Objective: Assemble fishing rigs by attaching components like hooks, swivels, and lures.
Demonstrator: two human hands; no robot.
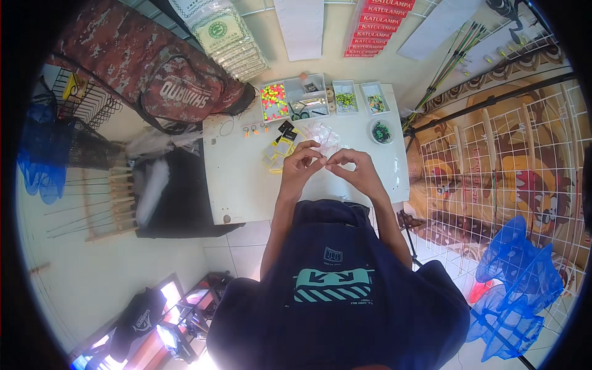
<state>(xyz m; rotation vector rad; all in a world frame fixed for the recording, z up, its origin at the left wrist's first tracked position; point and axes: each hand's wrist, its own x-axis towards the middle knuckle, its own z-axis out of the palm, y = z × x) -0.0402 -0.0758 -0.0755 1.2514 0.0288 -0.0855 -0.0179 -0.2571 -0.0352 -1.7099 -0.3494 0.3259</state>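
Note:
Above the near half of a white table (246,197), my left hand (300,168) and my right hand (354,169) meet at their fingertips. Thumb and forefinger are pinched together on each. Whatever lies between them is too small to make out. Just beyond the fingers is a crumpled clear plastic bag (322,134) with pinkish marks. Small yellow packets (271,161) lie beside my left hand, and black cards (287,127) rest just past them.
Along the table's far side stand a divided white tray (303,87) holding bright floats (274,102) and scissors (300,115), two white boxes (344,97) of small green-yellow pieces, and a round tub (382,131). Several small orange pieces (256,130) lie at left. A camouflage bag (179,86) leans over the far-left corner.

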